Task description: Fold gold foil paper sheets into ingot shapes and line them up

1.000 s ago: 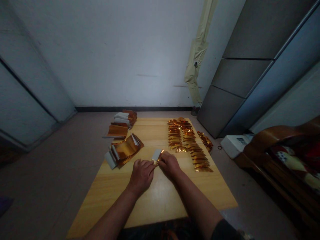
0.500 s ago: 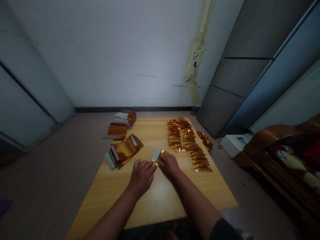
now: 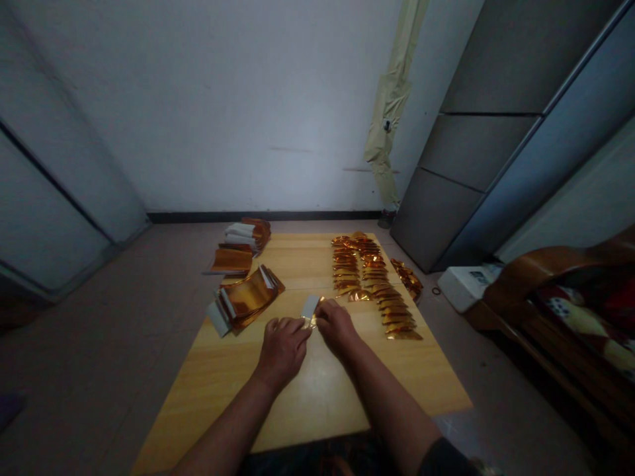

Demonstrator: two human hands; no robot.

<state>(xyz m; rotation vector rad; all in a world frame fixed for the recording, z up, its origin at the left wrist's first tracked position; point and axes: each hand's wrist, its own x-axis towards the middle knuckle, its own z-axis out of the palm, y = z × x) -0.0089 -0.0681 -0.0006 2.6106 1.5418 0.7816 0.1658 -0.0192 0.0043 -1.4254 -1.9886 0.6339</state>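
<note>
A sheet of gold foil paper, its pale back facing up and its near and right edges turned over in gold, lies on the wooden table. My left hand presses the near left edge with its fingertips. On the right side, my right hand has its fingers curled closed on the turned gold edge. A stack of flat gold foil sheets lies to the left of my hands. To the right stand rows of folded gold foil pieces, overlapping one another.
More foil sheets lie at the table's far left corner. A heap of gold pieces sits beyond the right edge. A grey cabinet, a white box and a wooden seat stand to the right.
The right hand's fingers have shifted slightly at the sheet's right edge. The left hand stays almost where it was, and the stacks have not moved.
</note>
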